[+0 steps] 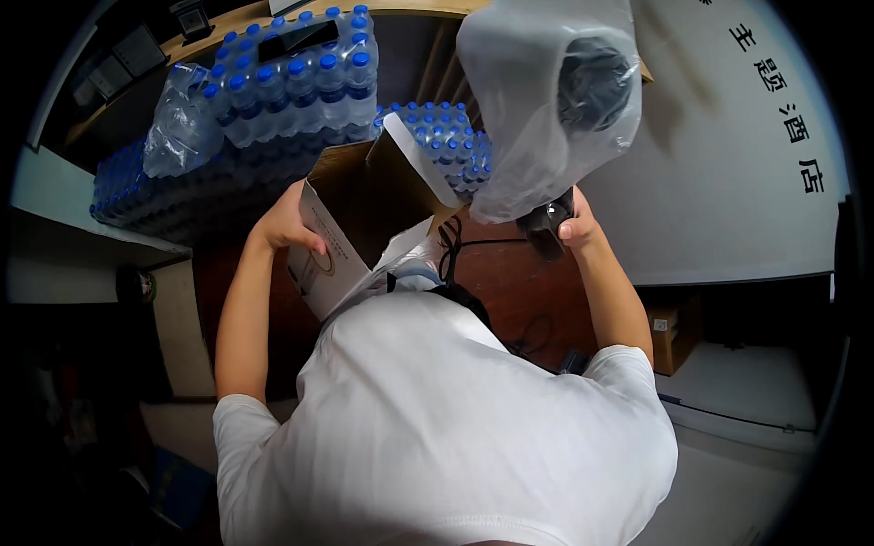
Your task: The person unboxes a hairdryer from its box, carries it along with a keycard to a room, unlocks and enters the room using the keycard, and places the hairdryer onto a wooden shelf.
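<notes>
My left hand (289,223) grips the side of a white cardboard box (341,264), its thumb on the printed face. The box's flaps stand open, and its brown inside shows no contents. My right hand (581,223) is closed around the dark handle (546,227) of an appliance shaped like a hair dryer. A cloudy plastic bag (510,109) covers its upper part, and a dark rounded end (596,84) shows through the plastic. Near the handle, a black cord (448,247) hangs in loops between the box and my right hand.
Shrink-wrapped packs of blue-capped water bottles (291,86) are stacked ahead and to the left, with a dark phone-like slab (299,40) on top. Crumpled clear plastic (185,127) hangs beside them. A white panel with black characters (728,155) stands right. A brown carton (674,337) sits below it.
</notes>
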Demonstrator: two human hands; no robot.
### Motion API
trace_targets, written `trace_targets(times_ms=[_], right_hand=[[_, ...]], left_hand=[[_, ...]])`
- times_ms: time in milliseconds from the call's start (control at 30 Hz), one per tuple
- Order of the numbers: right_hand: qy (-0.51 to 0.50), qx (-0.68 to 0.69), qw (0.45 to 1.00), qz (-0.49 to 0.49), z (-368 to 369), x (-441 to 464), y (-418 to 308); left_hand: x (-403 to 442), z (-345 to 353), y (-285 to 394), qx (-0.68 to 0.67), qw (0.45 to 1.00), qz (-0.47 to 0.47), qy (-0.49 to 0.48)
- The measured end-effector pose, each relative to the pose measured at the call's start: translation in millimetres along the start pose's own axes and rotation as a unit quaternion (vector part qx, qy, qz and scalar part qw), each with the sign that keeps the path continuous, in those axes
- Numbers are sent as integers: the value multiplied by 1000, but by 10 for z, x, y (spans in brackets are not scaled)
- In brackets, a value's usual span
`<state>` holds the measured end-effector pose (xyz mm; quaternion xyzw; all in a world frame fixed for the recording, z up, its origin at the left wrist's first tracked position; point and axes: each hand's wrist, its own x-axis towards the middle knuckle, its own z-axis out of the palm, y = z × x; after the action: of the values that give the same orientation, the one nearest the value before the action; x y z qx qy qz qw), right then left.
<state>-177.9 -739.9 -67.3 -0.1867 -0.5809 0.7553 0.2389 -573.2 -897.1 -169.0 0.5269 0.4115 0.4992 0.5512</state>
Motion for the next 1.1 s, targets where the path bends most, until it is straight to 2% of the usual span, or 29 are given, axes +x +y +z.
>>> trace_targets(times_ms=[133, 267, 333, 367, 467, 533, 633, 800, 833, 867, 967, 1033, 1067, 1100], right_hand=[[-4, -12, 999, -41, -520, -131, -115], [13, -37, 998, -52, -1093, -357, -333], [60, -45, 995, -63, -1367, -575, -441], [92, -53, 992, -74, -1530, -670, -467], [99, -67, 989, -82, -2112, -1008, -578], [137, -95, 982, -87, -2446, -1297, -643], [180, -106, 971, -114, -2705, -1643, -704], [211, -82, 965, -131, -3075, -2218, -523], [241, -78, 959, -124, -3077, -2237, -444], [272, -78, 951, -126, -3089, -2299, -408], [304, -60, 945, -106, -3021, -2383, -304], [370, -50, 915, -154, -2832, -2295, -265], [369, -56, 918, -135, -2942, -2389, -268], [390, -49, 911, -126, -2894, -2387, -268]], left_hand=[[347, 436, 212, 37, 999, -9, 8], [859, 935, 311, 198, 965, 170, 21], [1076, 1145, 260, 205, 953, 219, 40], [1204, 1260, 243, 206, 954, 213, 38], [1586, 1617, 271, 249, 909, 331, 47], [1845, 1758, 101, 202, 914, 349, 51], [2178, 1883, -20, 21, 979, 197, 56], [2682, 2165, -52, 68, 965, 253, 15], [2731, 2197, -10, 57, 977, 205, 33], [2831, 2219, -9, 70, 975, 210, 35], [3065, 2324, -292, 102, 953, 278, 70], [3248, 2292, -499, 100, 950, 290, 65], [3388, 2240, -589, 108, 960, 257, 26], [3410, 2269, -638, 56, 973, 215, 66]])
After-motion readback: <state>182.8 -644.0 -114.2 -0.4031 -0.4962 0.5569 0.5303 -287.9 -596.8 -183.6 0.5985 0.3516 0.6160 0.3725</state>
